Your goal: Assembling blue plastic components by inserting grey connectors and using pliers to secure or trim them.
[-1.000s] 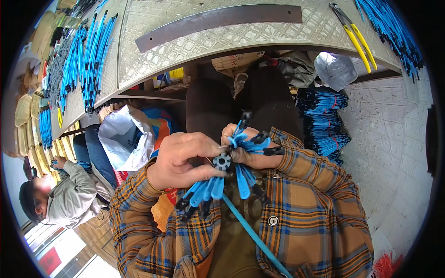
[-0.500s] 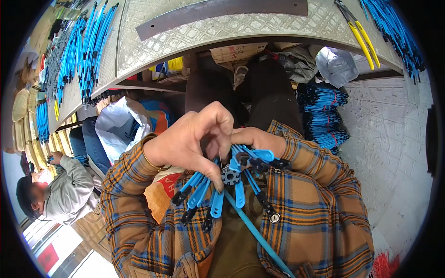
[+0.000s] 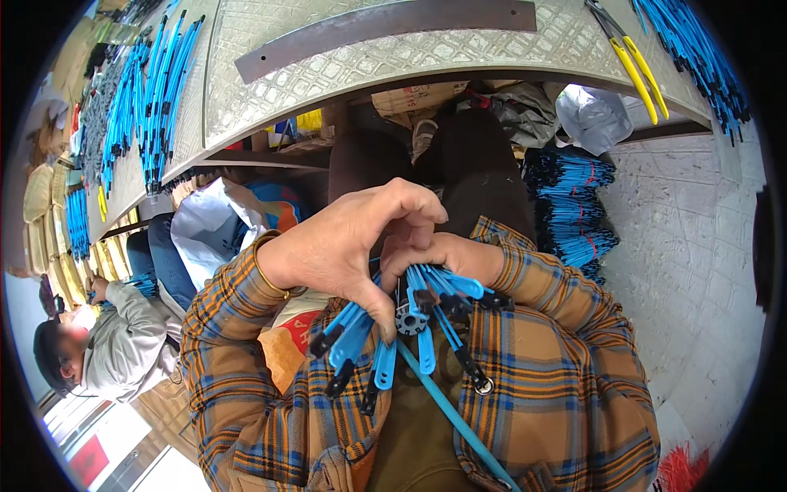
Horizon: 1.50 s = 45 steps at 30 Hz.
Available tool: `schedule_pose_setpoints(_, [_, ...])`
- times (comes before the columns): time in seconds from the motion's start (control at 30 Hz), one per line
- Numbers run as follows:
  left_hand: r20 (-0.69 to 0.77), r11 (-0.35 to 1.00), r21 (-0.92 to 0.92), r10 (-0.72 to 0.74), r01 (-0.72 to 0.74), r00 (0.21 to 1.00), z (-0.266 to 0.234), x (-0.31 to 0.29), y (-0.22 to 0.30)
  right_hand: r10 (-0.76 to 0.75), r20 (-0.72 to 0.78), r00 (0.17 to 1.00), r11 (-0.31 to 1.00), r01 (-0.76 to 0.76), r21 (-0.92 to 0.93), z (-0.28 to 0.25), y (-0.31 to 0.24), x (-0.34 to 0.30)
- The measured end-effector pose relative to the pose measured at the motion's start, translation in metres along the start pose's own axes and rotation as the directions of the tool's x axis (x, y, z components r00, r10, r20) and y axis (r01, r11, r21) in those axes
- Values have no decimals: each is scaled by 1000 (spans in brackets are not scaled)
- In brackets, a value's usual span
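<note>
A bundle of slim blue plastic strips with black ends point(image 3: 352, 338) fans out in front of my chest. My left hand point(image 3: 332, 242) is curled in an arch, its thumb against the strips on the left side and its fingers reaching toward the other hand. My right hand point(image 3: 459, 256) is closed around the strips on the right, fingertips meeting near the left fingers. A black notched disc point(image 3: 407, 321) sits among the strips just beside my left thumb. Whatever is between the meeting fingertips is too small to make out. A teal cord point(image 3: 447, 403) hangs below the disc.
The patterned worktable point(image 3: 328, 74) ahead bears a curved metal strip point(image 3: 385, 31), yellow-handled pliers point(image 3: 638, 78) and piles of blue strips point(image 3: 168, 98). Tied bundles point(image 3: 574, 205) stand below right. A white bag point(image 3: 205, 225) and a seated co-worker point(image 3: 123, 344) are at left.
My left fingers have moved right, over toward my right hand. My right fingers have curled inward beside the strips. The bundle has shifted slightly; both hands remain on it.
</note>
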<state>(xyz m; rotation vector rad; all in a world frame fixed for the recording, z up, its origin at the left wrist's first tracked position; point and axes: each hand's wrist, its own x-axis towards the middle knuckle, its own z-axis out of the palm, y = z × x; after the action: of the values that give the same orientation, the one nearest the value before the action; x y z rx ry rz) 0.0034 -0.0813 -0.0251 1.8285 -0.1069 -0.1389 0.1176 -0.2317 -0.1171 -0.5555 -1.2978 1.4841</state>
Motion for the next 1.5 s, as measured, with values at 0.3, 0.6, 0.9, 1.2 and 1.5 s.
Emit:
schedule_pose_setpoints(0.3, [-605,998,-52,-58,33,794,-14,-13,16,-23,-311,950,989,67,133,-1,-3,-3])
schedule_pose_setpoints(0.6, [-894,994,86,49,64,445,55,-23,19,-353,-711,608,929,136,-345,-2,-7,72])
schedule_pose_setpoints(0.9, [-945,986,-103,-57,-128,321,51,-16,2,-343,-672,657,924,108,-366,6,22,70])
schedule_pose_setpoints(1.2, [-743,992,116,55,48,667,12,-48,-3,-146,-177,973,834,25,-551,-15,-34,28])
schedule_pose_setpoints(1.5, [-517,952,304,178,-14,837,-6,-36,-3,57,-99,993,804,-104,-586,-45,-50,39])
